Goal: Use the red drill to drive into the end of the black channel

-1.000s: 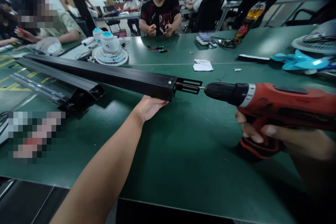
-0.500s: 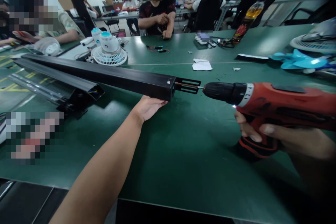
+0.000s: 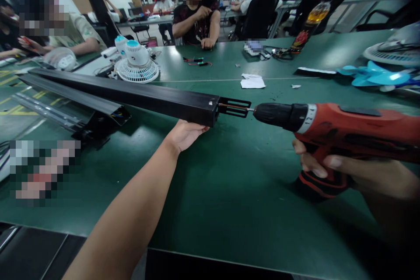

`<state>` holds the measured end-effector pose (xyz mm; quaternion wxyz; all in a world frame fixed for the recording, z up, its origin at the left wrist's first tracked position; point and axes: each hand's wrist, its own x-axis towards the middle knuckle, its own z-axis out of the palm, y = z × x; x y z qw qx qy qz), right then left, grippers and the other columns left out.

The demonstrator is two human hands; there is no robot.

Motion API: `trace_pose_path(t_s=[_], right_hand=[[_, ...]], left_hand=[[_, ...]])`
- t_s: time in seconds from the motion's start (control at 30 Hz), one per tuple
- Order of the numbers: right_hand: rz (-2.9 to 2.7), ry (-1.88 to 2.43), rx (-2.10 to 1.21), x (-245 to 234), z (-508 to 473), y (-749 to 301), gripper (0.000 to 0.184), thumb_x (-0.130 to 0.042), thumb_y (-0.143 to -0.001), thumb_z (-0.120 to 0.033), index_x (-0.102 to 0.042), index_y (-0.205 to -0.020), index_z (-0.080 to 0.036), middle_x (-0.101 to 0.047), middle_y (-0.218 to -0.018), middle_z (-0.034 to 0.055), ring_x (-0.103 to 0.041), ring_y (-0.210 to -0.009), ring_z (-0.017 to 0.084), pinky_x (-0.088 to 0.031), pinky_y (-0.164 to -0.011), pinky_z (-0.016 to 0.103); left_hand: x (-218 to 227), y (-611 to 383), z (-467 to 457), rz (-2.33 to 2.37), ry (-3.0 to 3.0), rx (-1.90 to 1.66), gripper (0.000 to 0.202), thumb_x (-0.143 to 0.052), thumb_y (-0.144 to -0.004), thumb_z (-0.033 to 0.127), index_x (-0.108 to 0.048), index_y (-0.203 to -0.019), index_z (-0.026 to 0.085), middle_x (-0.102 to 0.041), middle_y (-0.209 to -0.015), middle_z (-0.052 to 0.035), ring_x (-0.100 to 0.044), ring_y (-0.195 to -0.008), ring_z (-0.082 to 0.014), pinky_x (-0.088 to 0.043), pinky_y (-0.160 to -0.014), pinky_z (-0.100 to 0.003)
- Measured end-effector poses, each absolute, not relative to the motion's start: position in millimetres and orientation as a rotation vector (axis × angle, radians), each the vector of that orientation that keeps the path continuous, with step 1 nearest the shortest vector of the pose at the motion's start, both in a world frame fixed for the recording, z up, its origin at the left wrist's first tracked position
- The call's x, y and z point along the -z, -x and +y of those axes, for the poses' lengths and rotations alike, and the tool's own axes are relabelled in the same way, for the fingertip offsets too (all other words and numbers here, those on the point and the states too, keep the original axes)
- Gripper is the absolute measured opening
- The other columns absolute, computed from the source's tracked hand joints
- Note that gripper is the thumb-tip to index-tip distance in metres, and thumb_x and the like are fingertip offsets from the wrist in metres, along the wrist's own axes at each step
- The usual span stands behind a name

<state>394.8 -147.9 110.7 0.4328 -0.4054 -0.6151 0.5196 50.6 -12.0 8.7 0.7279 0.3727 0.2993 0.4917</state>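
A long black rectangular metal tube [image 3: 154, 98] stretches from the far left to the middle of the view. My left hand [image 3: 189, 134] grips it from beneath near its right end, with the far fingers hidden. From that end sticks out a slotted black bracket [image 3: 243, 101]. My right hand [image 3: 320, 164] is closed around the handle of a red and black cordless drill [image 3: 341, 118]. The drill's long bit [image 3: 251, 109] points left along the bracket toward the tube's end; where its tip meets the tube I cannot make out.
Left of my arm lie another black tube [image 3: 72, 92] and clear strips [image 3: 42, 111] on the green table [image 3: 229, 210]. Small white fans [image 3: 138, 68], paper [image 3: 252, 81], a tilted drink bottle [image 3: 310, 28] and blue fan blades [image 3: 374, 74] lie farther back. Several people sit around.
My hands, the drill and the tube hold almost the same place. Across the table, a seated person has raised one hand slightly.
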Motion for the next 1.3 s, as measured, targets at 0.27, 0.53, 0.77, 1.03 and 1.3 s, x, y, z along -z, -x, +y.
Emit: trace_pose_path(t_s=[0.27, 0.53, 0.77, 1.03, 1.3], right_hand=[[-1.58, 0.997, -1.172, -116.4, -147.6, -387.7, 0.037, -0.072, -0.065, -0.045, -0.068, -0.088, -0.017, -0.058, -0.049, 0.002, -0.048, -0.033, 0.014, -0.036, -0.025, 0.027], [-1.565, 0.978, -1.18, -117.2, -148.1, -387.6, 0.038, -0.073, -0.064, -0.045, -0.067, -0.089, -0.017, -0.061, -0.057, 0.0033, -0.049, -0.033, 0.013, -0.038, -0.025, 0.026], [-1.602, 0.961, -1.254, -115.9, -147.7, -390.5, 0.034, -0.069, -0.069, -0.044, -0.065, -0.091, -0.018, -0.057, -0.044, 0.0008, -0.047, -0.029, 0.014, -0.037, -0.022, 0.025], [-1.611, 0.974, -1.203, -118.9, -147.1, -388.0, 0.035, -0.07, -0.068, -0.044, -0.066, -0.091, -0.018, -0.058, -0.042, 0.001, -0.05, -0.029, 0.015, -0.038, -0.022, 0.026], [-1.608, 0.966, -1.21, -117.0, -146.5, -389.5, 0.035, -0.07, -0.068, -0.044, -0.067, -0.091, -0.019, -0.057, -0.044, 0.0009, -0.05, -0.031, 0.016, -0.039, -0.023, 0.028]], left_hand=[[-9.9, -51.3, -13.3, 0.669, -0.796, -1.094, 0.04, -0.105, -0.066, -0.003, -0.095, -0.099, 0.016, -0.09, -0.1, -0.011, -0.086, -0.099, -0.028, -0.069, -0.106, -0.049], [-10.7, -51.6, -14.3, 0.68, -0.825, -1.086, 0.033, -0.106, -0.065, 0.001, -0.093, -0.091, 0.018, -0.09, -0.096, -0.0093, -0.087, -0.098, -0.0271, -0.071, -0.104, -0.046], [-8.9, -52.0, -14.6, 0.702, -0.813, -1.086, 0.029, -0.102, -0.071, -0.002, -0.092, -0.092, 0.016, -0.088, -0.098, -0.0109, -0.086, -0.102, -0.0299, -0.067, -0.114, -0.054], [-8.5, -50.3, -13.6, 0.687, -0.826, -1.07, 0.03, -0.104, -0.07, 0.0, -0.092, -0.093, 0.015, -0.087, -0.097, -0.0109, -0.084, -0.1, -0.0287, -0.066, -0.114, -0.054], [-8.4, -51.7, -13.6, 0.694, -0.792, -1.099, 0.034, -0.103, -0.068, -0.005, -0.092, -0.094, 0.015, -0.086, -0.097, -0.0108, -0.084, -0.098, -0.0288, -0.066, -0.113, -0.055]])
